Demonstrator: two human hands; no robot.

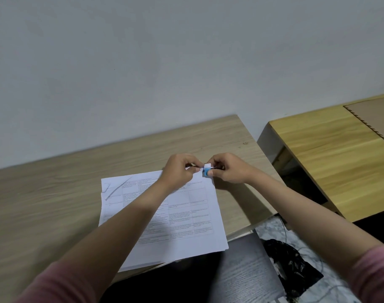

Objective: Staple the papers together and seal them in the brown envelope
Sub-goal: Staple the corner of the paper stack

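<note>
Both forearms reach forward and converge, bare from the wrists back to pink sleeves pushed up near the elbows. The left hand (pixel 179 169) is curled with its back toward the camera, thumb and forefinger pinched together at the tips, pointing toward the right hand. The right hand (pixel 229 168) mirrors it, knuckles up and fingers folded inward, its thumb and forefinger closed in a pinch grip directly facing the left fingertips, so the 2 hands nearly touch at the fingertips, with the wrists held level and slightly raised.
</note>
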